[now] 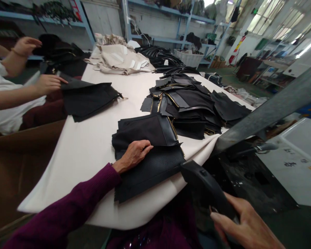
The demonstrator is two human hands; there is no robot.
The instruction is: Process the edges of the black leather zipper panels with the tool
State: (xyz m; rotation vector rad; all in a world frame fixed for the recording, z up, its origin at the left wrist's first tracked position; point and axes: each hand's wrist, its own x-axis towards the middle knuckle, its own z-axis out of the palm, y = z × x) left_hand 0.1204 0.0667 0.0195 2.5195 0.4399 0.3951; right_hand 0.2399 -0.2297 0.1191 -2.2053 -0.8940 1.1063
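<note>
My left hand (136,154) is closed on the edge of a black fabric panel (145,129), its thumb and fingers together near the fold. The panel has a smooth dark strip and a gold zipper along its right side. A textured black panel (152,169) lies beneath, reaching the near edge of the table. At the lower right, my right hand (241,221) is wrapped round a black handheld tool (207,183) with a long curved body. The tool's tip is close to the right corner of the textured panel; whether they touch, I cannot tell.
A pile of black zippered pieces (189,100) lies ahead on the white-covered table (93,145). Beige pieces (119,57) and black straps (160,57) are farther back. A metal post (269,107) slants along the right. At left, a co-worker's hand (48,84) holds another black piece (90,98).
</note>
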